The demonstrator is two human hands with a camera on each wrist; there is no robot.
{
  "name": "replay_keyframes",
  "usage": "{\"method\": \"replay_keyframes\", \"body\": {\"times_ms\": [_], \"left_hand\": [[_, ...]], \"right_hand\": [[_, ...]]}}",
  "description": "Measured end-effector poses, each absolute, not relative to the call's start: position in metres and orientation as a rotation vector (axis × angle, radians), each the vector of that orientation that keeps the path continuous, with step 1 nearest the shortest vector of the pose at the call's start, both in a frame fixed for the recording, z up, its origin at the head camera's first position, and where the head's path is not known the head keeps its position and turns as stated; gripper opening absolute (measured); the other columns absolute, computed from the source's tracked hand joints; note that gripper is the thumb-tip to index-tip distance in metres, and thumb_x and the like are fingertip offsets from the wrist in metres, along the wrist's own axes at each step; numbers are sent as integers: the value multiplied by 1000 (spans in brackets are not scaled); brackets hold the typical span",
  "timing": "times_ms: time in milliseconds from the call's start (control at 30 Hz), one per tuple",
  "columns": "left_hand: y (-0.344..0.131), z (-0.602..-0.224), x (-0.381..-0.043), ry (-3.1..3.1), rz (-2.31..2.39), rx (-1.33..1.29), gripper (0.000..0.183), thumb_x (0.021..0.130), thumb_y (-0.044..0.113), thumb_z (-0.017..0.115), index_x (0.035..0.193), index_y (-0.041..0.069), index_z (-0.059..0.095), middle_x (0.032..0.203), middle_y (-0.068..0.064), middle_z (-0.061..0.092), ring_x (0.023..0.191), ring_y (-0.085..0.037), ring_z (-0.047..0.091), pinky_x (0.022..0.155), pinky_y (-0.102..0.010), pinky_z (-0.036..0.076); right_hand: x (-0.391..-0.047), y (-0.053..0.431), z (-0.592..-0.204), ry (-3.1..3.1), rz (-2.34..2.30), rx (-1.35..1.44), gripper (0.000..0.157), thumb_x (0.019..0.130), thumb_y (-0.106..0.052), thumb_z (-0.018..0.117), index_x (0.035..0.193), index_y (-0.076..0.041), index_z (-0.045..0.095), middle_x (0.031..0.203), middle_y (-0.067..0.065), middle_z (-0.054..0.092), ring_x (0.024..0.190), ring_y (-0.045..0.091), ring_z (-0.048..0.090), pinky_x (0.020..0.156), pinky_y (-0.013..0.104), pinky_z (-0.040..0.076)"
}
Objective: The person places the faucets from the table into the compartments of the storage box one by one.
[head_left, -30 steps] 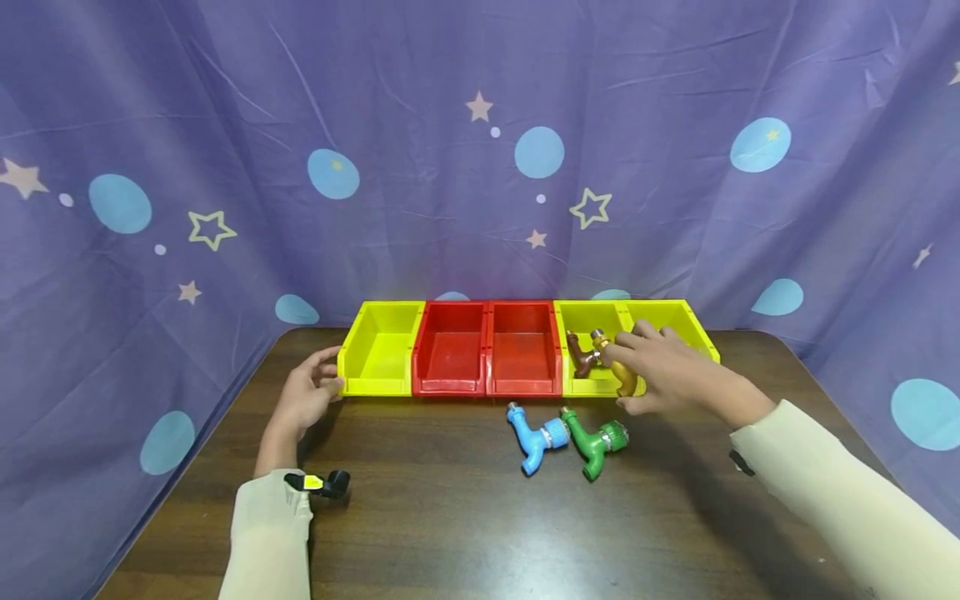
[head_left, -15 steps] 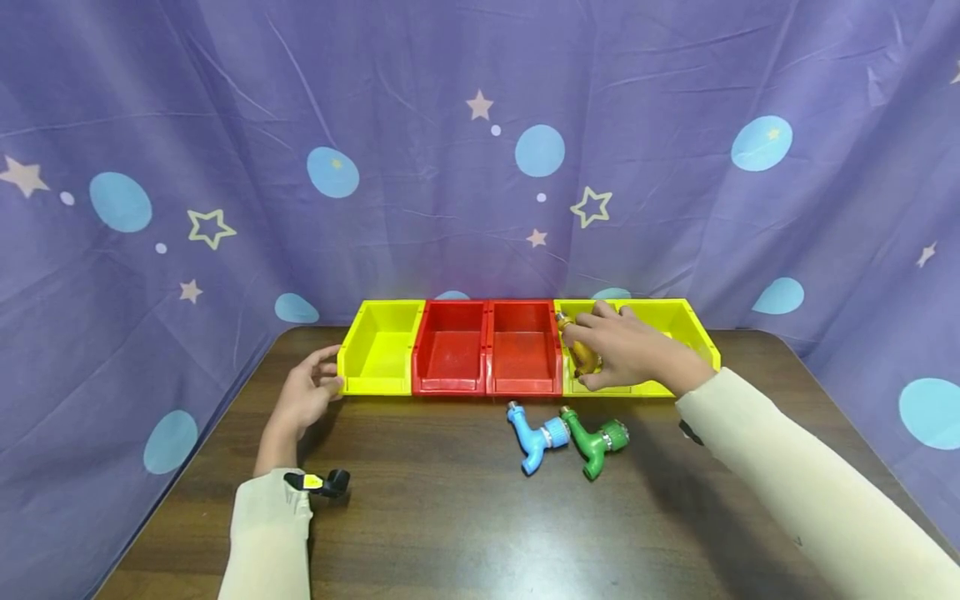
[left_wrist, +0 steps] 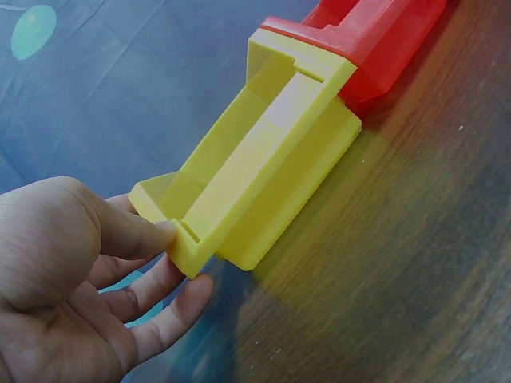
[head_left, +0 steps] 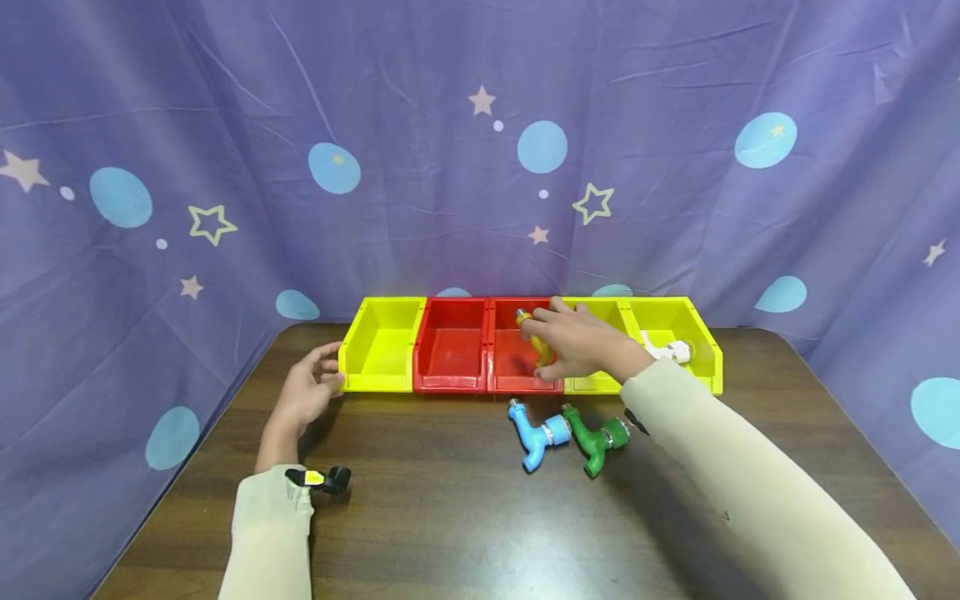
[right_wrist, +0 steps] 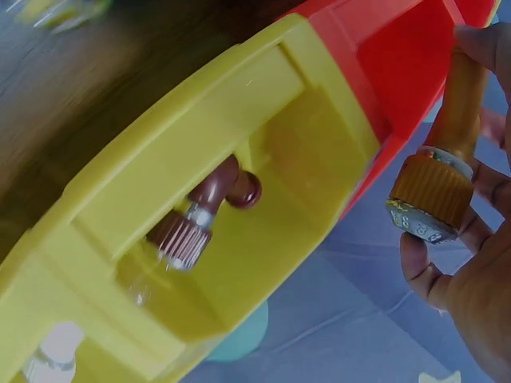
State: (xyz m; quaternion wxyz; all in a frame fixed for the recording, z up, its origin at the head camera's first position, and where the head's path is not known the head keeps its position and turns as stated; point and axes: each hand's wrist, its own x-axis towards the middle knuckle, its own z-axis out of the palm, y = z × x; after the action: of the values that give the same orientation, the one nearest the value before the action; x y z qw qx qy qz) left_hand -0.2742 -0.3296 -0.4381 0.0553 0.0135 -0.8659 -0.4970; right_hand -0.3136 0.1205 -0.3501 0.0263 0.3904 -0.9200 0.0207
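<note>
Though ridged at the knob [right_wrist: 431,190], a smooth, silver-tipped yellow tap [head_left: 542,350]

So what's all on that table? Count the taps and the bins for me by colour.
Yellow bins: 3
Red bins: 2
Yellow tap, in the right hand: 1
Brown tap: 1
White tap: 1
Blue tap: 1
Green tap: 1
Total: 5 bins and 5 taps, 10 things

Five bins [head_left: 452,382] are standing abreast on the bench [head_left: 420,508] before a curtain [head_left: 420,150]; two taps [head_left: 535,437] are lying in front, another tap [head_left: 672,352] in the rightmost bin [head_left: 663,312].
</note>
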Motion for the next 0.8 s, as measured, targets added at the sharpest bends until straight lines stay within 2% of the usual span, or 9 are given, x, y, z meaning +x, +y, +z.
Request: {"method": "replay_keyframes", "body": {"times_ms": [367, 533, 667, 800], "left_hand": [[-328, -438, -275, -2616, -1514, 33, 60, 101, -6, 53, 158, 6, 36, 129, -27, 57, 116, -38, 61, 85, -38, 61], [-328, -437, -277, -2617, -1510, 34, 60, 101, -6, 53, 158, 7, 36, 128, -27, 57, 116, -37, 61, 84, -39, 61], [-329, -438, -277, -2610, -1510, 29, 60, 101, -7, 53, 157, 5, 37, 128, -27, 57, 115, -37, 61, 84, -37, 61], [-330, -439, -277, -2602, -1511, 30, 60, 100, -7, 53, 157, 5, 38, 127, -28, 57, 114, -37, 61, 82, -36, 62]], "right_hand": [[-329, 100, -360, -2895, 150, 1113, 46, 85, -44, 80, 123, -26, 59, 107, -6, 54, 104, 20, 39, 83, 41, 42], [-333, 95, -364, -2901, 168, 1102, 47, 86, -45, 80, 124, -26, 60, 114, -5, 56, 107, 21, 39, 89, 44, 45], [-336, 88, -367, -2927, 171, 1106, 53, 86, -46, 79, 130, -23, 61, 122, -2, 58, 109, 22, 40, 92, 44, 46], [-338, 82, -373, -2977, 144, 1066, 62, 86, -46, 79, 139, -21, 59, 132, 2, 57, 114, 24, 40, 101, 50, 45]]}}
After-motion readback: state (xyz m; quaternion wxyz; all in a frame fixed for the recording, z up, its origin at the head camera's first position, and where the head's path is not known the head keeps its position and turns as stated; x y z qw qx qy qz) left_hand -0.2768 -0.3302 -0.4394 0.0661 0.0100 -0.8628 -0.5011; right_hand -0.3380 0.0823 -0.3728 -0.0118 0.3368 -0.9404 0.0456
